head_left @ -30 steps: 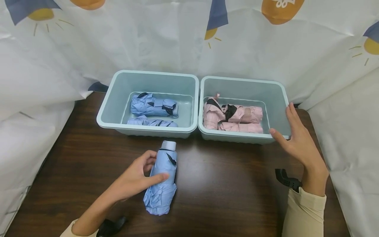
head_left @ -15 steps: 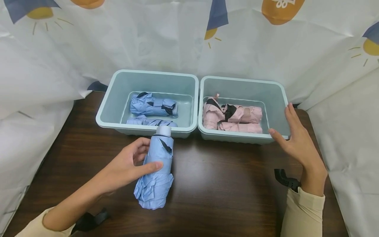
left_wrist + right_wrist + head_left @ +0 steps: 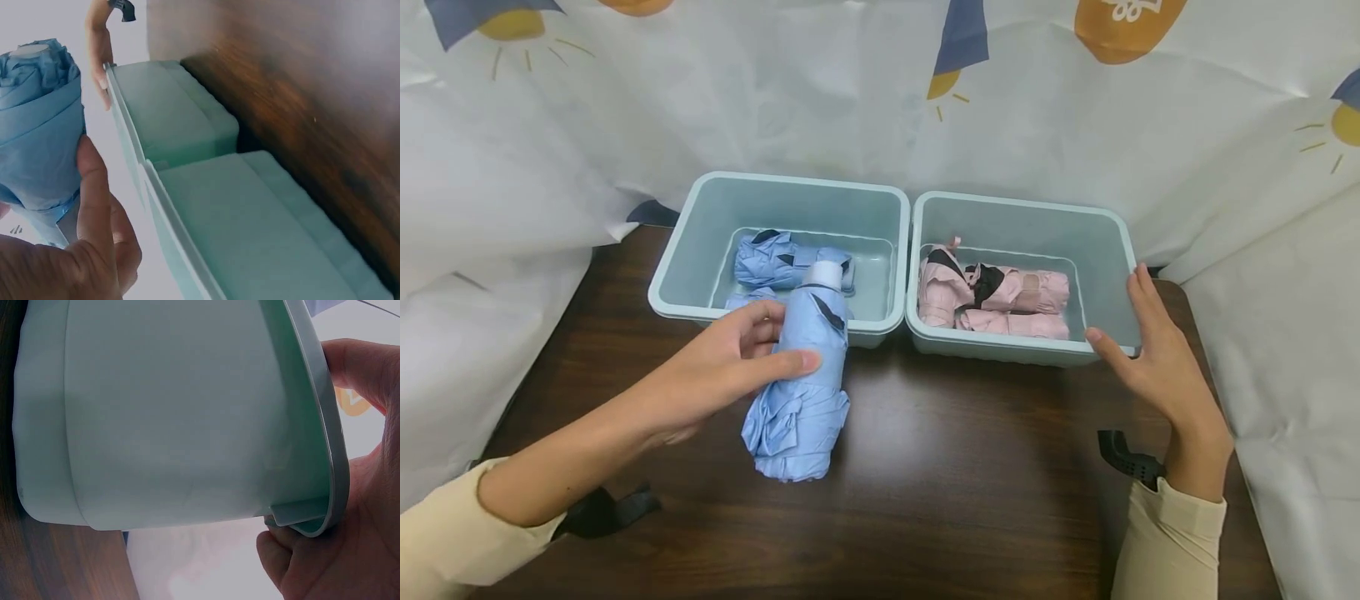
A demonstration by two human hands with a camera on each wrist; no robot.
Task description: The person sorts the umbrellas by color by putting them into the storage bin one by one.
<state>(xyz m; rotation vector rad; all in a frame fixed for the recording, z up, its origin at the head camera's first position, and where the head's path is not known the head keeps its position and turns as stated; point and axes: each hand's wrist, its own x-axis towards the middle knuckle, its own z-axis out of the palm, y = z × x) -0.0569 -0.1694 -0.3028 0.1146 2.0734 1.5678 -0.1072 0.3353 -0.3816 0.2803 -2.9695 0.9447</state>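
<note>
My left hand (image 3: 730, 358) grips a folded blue umbrella (image 3: 805, 392) around its middle, raised in front of the left bin with its pale handle end over the front rim. In the left wrist view that umbrella (image 3: 40, 131) shows its gathered fabric, with a thumb pressed along it. The left pale-blue bin (image 3: 696, 250) holds folded blue umbrellas (image 3: 767, 260), partly covered by the held one. In the right bin (image 3: 1097, 250) lie several folded pink umbrellas (image 3: 1015, 292). My right hand (image 3: 1165, 358) rests at that bin's front right corner, thumb and fingers spread along the rim.
Both bins stand side by side at the back of a dark wooden table (image 3: 940, 483). Behind them hangs a white printed cloth (image 3: 820, 92), which also runs down both sides. Black wrist straps (image 3: 1131, 462) are on both forearms.
The left hand has lifted the blue umbrella off the table and carried it forward to the left bin's front rim. The right hand stays at the right bin's corner.
</note>
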